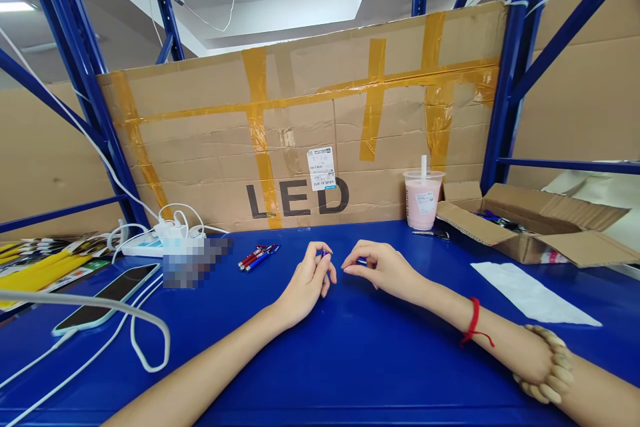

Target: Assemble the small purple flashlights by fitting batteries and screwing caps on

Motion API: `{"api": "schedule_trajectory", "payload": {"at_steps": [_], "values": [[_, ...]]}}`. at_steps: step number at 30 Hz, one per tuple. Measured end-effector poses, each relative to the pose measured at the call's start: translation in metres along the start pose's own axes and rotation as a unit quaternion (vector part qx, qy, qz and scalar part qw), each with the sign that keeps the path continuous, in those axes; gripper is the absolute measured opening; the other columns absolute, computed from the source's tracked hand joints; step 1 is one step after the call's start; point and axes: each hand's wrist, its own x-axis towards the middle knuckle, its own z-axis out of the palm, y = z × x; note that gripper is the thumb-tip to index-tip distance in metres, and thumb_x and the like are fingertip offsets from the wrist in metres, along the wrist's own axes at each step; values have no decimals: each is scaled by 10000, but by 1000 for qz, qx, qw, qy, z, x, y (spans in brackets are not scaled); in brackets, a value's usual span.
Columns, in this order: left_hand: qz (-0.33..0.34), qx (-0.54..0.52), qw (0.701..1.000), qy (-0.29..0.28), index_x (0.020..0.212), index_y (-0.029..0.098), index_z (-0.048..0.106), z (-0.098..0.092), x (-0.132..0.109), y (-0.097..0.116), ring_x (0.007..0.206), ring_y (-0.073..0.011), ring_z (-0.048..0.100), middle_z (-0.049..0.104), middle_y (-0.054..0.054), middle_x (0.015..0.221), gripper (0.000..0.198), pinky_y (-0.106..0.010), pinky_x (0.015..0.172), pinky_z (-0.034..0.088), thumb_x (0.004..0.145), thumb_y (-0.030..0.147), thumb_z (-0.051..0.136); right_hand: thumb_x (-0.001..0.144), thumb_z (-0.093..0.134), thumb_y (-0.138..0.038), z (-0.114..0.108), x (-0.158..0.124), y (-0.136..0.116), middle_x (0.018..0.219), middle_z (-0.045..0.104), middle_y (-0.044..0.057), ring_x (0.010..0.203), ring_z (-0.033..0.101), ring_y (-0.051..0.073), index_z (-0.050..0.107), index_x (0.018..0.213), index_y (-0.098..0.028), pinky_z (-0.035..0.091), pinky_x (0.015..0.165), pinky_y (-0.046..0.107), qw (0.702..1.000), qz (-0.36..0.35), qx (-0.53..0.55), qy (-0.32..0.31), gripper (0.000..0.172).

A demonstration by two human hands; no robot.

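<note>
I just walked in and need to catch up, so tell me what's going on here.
A person has both bare hands over a blue table. The left hand pinches a small bluish piece, mostly hidden. The right hand is close by but apart from it, partly curled; whether it grips anything is hard to tell. Red and blue pens lie left of the left hand, and a cup of pink drink stands beyond the right hand, beside an open cardboard box.

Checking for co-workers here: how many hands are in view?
2: the left hand and the right hand, side by side over the blue table, each at the end of the wearer's own arm.
</note>
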Motion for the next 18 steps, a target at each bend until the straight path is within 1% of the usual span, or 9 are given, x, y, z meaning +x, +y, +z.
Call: {"api": "schedule_trajectory", "payload": {"at_steps": [3, 7, 13, 18], "values": [[3, -8, 1000, 0, 982, 217, 332, 0, 1, -1, 423, -58, 422, 495, 54, 694, 173, -196, 452, 331, 938, 379, 290, 804, 595, -325, 0, 1, 0, 852, 604, -16, 419, 474, 29, 684, 798, -223, 361, 444, 191, 1000, -1, 5, 10, 137], [6, -7, 1000, 6, 972, 219, 343, 0, 1, 1, 419, -53, 425, 492, 60, 673, 161, -180, 435, 329, 929, 373, 328, 804, 591, -339, 0, 0, -1, 855, 610, -18, 414, 485, 30, 683, 793, -228, 369, 452, 195, 1000, 6, -2, 11, 145], [5, -1, 1000, 0, 965, 214, 346, 0, 0, 3, 415, -50, 410, 496, 60, 669, 158, -182, 442, 328, 924, 367, 342, 808, 586, -346, 0, -1, -2, 850, 613, -20, 417, 489, 33, 679, 789, -227, 376, 467, 201, 1000, 8, -1, 12, 152], [6, -6, 1000, -10, 961, 209, 348, 1, 0, 2, 413, -53, 369, 481, 64, 650, 164, -196, 452, 315, 921, 367, 330, 811, 577, -374, 1, 0, 0, 849, 614, -19, 410, 481, 33, 671, 790, -224, 372, 454, 203, 1000, 4, 11, 29, 178]]}}
